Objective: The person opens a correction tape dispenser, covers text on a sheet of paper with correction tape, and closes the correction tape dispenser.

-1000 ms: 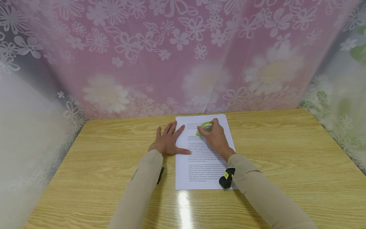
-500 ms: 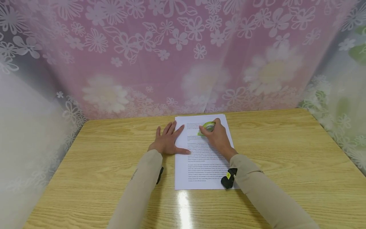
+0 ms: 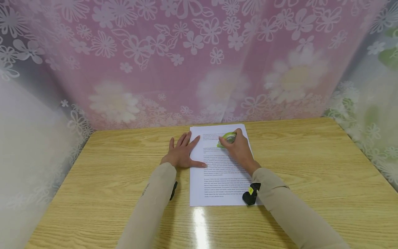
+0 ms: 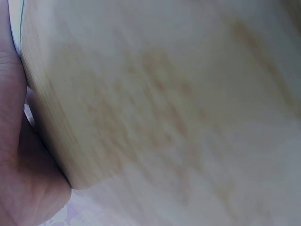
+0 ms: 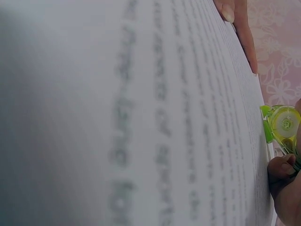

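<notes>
Printed sheets of paper (image 3: 197, 186) lie on the table, lines of black text on the top one. My left hand (image 3: 181, 155) rests at their left edge with fingers spread, its thumb on the page. Between thumb and fingers my right hand (image 3: 242, 152) holds a green, see-through correction tape (image 3: 230, 137) over the upper part of the page. In the right wrist view the round body of the correction tape (image 5: 284, 123) shows, its green end at the paper surface. The fingers hide part of it. The left wrist view shows part of the left hand (image 4: 23, 165) beside blurred wood grain.
The wooden table (image 3: 124, 180) stretches out on both sides of the paper. A pink flowered curtain (image 3: 174, 83) hangs along the table's back edge, with pale curtains at left and right. Black cameras are strapped at both wrists, the right one (image 3: 249, 196) over the paper's lower right corner.
My right hand has slid slightly to the right along the upper lines of the page, with the correction tape in its grip. The left hand and the paper have stayed in place.
</notes>
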### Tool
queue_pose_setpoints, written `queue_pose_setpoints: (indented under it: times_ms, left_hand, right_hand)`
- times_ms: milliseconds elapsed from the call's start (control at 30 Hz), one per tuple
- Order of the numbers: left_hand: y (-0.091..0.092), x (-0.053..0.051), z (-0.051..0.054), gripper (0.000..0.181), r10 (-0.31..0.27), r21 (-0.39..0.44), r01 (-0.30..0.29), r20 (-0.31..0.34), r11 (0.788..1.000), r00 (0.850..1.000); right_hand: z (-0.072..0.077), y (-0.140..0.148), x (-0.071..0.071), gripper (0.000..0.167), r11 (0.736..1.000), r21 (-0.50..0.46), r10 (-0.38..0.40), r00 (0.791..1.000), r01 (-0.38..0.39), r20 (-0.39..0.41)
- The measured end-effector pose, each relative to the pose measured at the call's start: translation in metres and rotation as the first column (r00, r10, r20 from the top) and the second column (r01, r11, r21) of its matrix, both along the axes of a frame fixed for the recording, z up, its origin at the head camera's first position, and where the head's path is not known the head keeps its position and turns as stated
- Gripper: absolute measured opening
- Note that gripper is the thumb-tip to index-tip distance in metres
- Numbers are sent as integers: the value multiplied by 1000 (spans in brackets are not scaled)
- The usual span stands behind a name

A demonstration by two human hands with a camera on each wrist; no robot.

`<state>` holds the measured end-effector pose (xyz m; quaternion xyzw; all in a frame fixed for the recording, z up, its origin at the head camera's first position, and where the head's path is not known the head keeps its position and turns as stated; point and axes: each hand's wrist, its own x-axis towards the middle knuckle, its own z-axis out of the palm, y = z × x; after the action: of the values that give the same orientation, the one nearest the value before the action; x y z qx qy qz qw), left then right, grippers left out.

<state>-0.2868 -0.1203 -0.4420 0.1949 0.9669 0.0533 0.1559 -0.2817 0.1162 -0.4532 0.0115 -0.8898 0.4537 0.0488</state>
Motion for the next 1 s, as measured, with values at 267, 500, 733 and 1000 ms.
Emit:
queue_pose_setpoints:
  times_ms: [267,500,733,1000]
  left_hand:
    - [0,1,0,113,0,-19,0,-4,1000,1000]
    - [0,1,0,113,1,-9,-1,-2,1000,1000]
    - [0,0,-1,114,10,11,-10,9,1000,1000]
    - [1,1,1,114,7,14,-7,3,1000,1000]
  right_hand:
    - [0,4,1,51,1000,-24,15,1000,-15,-6]
    - [0,9,1,51,1000,-18,7,1000,-7,-9]
    - [2,13,1,51,1000,-21,1,1000,-1,-2]
    - [0,17,1,53,1000,-8,-12,1000,12,7]
